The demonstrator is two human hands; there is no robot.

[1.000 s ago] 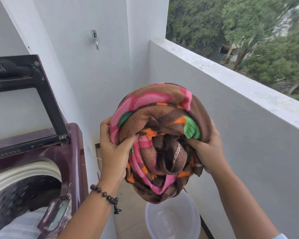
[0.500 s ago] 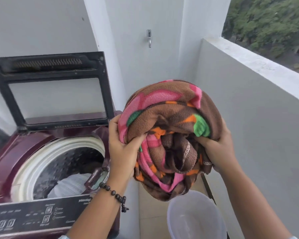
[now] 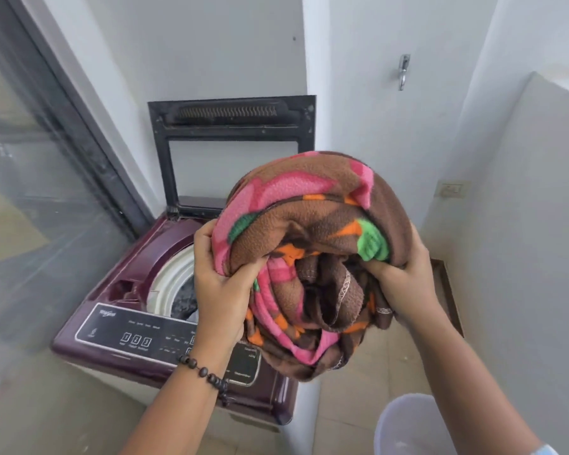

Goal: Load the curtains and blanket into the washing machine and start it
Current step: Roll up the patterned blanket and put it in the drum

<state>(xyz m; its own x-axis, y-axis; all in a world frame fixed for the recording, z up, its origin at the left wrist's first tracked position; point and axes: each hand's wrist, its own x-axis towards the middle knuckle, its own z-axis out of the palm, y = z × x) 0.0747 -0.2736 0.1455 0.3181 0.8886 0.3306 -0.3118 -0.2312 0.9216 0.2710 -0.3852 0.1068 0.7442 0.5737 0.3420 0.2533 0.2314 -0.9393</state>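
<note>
A bundled fleece blanket, brown with pink, orange and green patches, hangs in the air over the right front corner of the washing machine. My left hand grips its left side and my right hand grips its right side. The maroon top-load washing machine stands below and to the left, its black-framed lid raised against the wall. Part of the white drum rim shows; my left hand and the blanket hide most of the drum opening. A control panel runs along the front.
A glass sliding door is at the left. A white wall with a metal hook rises behind. The balcony parapet closes the right side. A pale plastic tub sits on the tiled floor at lower right.
The view has swung left, bringing the whole washing machine and the glass door into sight. Both hands keep their grip and the blanket now hangs over the machine's right front corner.
</note>
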